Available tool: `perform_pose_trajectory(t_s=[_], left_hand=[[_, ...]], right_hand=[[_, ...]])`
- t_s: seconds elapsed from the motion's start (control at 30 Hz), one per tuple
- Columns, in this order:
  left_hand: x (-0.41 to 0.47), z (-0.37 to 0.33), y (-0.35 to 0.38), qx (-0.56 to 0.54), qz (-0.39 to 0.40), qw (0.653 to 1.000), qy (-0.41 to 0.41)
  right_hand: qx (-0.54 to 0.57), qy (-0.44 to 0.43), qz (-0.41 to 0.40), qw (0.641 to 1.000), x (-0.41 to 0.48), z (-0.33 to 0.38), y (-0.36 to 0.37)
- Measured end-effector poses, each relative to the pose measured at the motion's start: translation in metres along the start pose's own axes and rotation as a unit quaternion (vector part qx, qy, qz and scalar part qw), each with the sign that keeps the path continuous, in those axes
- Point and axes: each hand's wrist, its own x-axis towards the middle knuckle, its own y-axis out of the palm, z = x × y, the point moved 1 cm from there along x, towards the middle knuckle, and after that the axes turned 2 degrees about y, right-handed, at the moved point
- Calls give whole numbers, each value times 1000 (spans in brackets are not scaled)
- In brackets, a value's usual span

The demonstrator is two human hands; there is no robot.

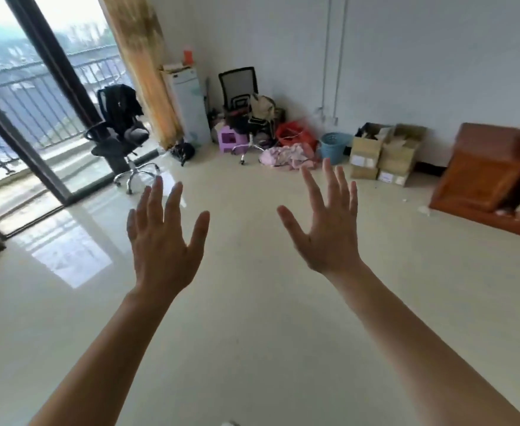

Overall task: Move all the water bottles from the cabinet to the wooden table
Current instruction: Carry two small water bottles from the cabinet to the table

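1. Left hand (163, 241) and right hand (329, 235) reach forward, fingers spread, holding nothing, above the floor (252, 333).
2. Cabinet (486, 179) stands at far right, well apart; bottles cannot be made out.

The visible body comprises two limbs, each uncovered along its whole visible length. The bare left forearm (108, 348) and bare right forearm (421, 342) run unclothed from the lower frame edge to the wrist. The bare, five-fingered left grip (162, 244) and bare, five-fingered right grip (329, 238) each show four slender fingers and one thumb. A small white patch (230, 423) at the lower frame edge, between the forearms, is too cropped to identify.
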Motion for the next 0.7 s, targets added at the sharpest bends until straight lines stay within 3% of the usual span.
perform_pose_trajectory(t_s=[0.17, 0.37, 0.53, 0.7], left_hand=[[76, -86, 104, -81, 19, 993, 87], [181, -211, 222, -200, 58, 959, 190], [243, -344, 287, -262, 92, 915, 294], [245, -480, 339, -321, 127, 852, 394]], right_hand=[[-92, 78, -32, 992, 23, -117, -22], [-226, 146, -67, 961, 80, -230, -70], [-326, 219, -117, 912, 93, -308, -131], [-398, 311, -170, 846, 62, -387, -182]])
